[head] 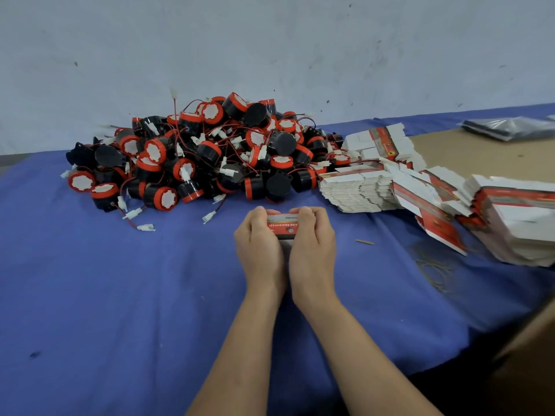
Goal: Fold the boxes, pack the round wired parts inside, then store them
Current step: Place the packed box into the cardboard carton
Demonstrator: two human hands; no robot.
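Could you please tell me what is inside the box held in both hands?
Only the printed face of the box shows between the left hand and right hand. Both grip its ends, so its inside is hidden.

Blue cloth (120, 295). Black parts (210, 151), red-capped, white-centred, red-wired, white-plugged. White flat boxes (360, 190), printed red. Red box (283, 224), lettered white. Pale grey wall (270, 40), dark-specked.

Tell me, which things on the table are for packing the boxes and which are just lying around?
For the job: the box, gripped by the left hand and right hand; the pile of round wired parts; the stacks of flat boxes.

Just lying about: the plastic bags at the far right; the small sliver on the blue cloth; the brown cardboard.
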